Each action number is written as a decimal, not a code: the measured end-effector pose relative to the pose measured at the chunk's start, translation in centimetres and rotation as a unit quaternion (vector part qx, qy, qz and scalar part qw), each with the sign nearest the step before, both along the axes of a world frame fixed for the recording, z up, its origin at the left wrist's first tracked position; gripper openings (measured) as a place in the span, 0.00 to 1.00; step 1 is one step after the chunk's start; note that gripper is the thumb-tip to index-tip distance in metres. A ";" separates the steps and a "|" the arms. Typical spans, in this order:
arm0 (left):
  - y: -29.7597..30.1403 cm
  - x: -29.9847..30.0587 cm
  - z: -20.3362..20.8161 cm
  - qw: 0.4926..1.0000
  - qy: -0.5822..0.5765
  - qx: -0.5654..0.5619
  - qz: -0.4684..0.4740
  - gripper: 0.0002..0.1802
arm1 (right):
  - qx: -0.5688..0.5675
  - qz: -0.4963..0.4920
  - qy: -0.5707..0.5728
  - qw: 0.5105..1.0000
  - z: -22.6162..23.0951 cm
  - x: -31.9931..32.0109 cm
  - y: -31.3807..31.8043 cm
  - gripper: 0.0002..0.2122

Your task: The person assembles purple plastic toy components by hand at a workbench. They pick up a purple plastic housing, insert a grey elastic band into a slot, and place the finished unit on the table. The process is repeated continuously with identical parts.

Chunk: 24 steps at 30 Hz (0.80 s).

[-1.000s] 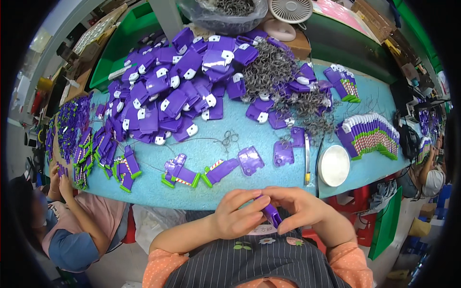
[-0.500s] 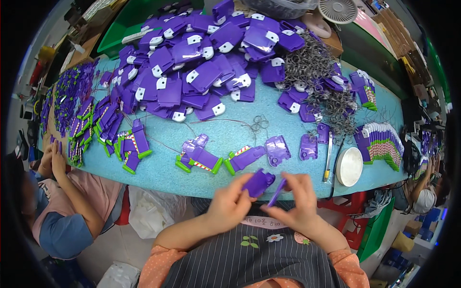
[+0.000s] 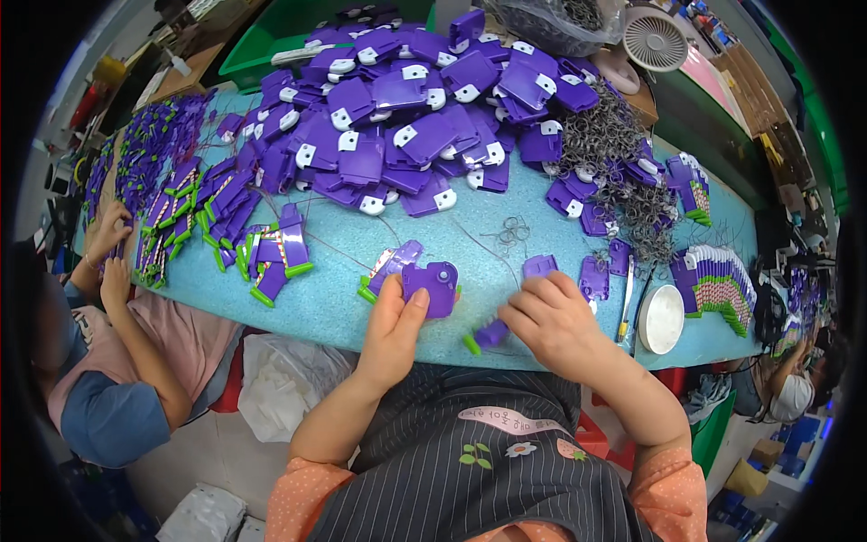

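Observation:
My left hand (image 3: 395, 325) grips a flat purple plastic shell (image 3: 431, 289) between thumb and fingers, its moulded inner side with a round boss facing up. Beneath and behind it lies a purple part with green ends and a striped edge (image 3: 395, 259), partly covered. My right hand (image 3: 553, 321) curls its fingers over a purple part with a green end (image 3: 492, 334), which is smeared by motion just above the table's near edge. Past that hand's fingertips, another purple shell (image 3: 540, 266) rests on the table, partly hidden.
A heap of purple shells with white corners (image 3: 406, 126) covers the back of the table (image 3: 343, 230). Beside it are tangled metal rings (image 3: 605, 135). On the right stand a white dish (image 3: 660, 319), a cutter knife (image 3: 626, 303) and stacked parts (image 3: 718, 280). A co-worker's hands (image 3: 113, 253) are at left.
My hands have moved apart. The left carries a purple shell leftward; the right has moved to the green-ended part and taken hold of it. The whole view has shifted slightly.

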<state>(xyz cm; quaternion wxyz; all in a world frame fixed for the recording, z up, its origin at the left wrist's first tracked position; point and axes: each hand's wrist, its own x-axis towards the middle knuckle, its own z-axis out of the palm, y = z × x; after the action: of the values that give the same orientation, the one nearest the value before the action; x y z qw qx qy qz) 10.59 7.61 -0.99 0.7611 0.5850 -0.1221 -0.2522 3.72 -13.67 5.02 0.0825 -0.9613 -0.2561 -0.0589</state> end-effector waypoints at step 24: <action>-2.0 -7.5 2.0 0.968 0.162 -0.057 -0.183 0.14 | 0.804 -0.358 0.215 0.423 -1.7 -5.5 -0.2 0.15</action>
<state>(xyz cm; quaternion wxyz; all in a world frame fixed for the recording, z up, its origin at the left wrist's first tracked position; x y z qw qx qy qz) 3.11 5.58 1.05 0.7435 0.4600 -0.1159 -0.4713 -1.75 -13.83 3.35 0.8415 -0.4453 0.3012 -0.0534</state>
